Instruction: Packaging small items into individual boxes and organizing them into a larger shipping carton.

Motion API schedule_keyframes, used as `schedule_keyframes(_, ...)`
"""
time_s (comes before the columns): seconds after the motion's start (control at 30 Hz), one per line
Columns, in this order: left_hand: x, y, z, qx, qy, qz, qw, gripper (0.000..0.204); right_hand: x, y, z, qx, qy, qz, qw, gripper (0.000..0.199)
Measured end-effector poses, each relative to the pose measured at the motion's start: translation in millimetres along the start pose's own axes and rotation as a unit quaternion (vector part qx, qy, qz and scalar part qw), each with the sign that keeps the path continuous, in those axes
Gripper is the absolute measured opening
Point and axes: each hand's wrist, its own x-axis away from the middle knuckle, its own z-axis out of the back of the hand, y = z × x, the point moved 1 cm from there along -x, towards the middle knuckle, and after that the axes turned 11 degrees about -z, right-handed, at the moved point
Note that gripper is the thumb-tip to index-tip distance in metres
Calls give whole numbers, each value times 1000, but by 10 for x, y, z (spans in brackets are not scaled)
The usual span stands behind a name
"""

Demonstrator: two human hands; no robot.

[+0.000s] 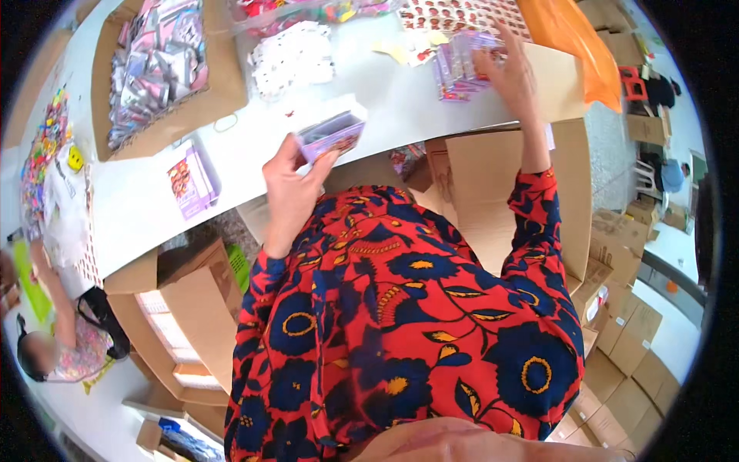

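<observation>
Floral clothing (431, 308) below, hand (left) (294, 185) holds 1 box (331, 139)

One open purple box (334, 138) – one orange bag (577, 48).

Table (392, 100): white top
Cardboard box (223, 73): ten o'clock
White pile (294, 61): eleven o'clock
Purple packs (454, 71): one o'clock
Purple box (191, 181): between nine and ten

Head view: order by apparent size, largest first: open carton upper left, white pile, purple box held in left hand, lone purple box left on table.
1. Open carton
2. White pile
3. Held purple box and lone purple box: too alike to rank.
</observation>
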Motion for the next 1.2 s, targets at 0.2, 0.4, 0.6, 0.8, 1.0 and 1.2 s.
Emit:
schedule_keyframes(0.2,-13,56,-64,-61,7,-57,996,19,-99,200,-45,34,-29,-53,998,61)
schedule_keyframes(0.4,12,52,-39,-62,16,-34,997,22,-100,362,-193,48,8,58,997,52)
schedule_keyframes(0.6,52,49,31,-64,-5,-54,996,24,127,-397,-69,36,35,95,994,51)
schedule_keyframes(0.8,53,136,8,-63,-44,-46,996,27,543,-934,-308,-344,-344,155,860,53)
schedule_keyframes(1.0,101,289,66,-37,-56,-15,998,29,701,-1194,-406,-359,-451,137,805,53)
schedule_keyframes(1.2,99,354,102,-97,-67,-146,982,32,839,-1253,-374,-319,-388,169,848,40)
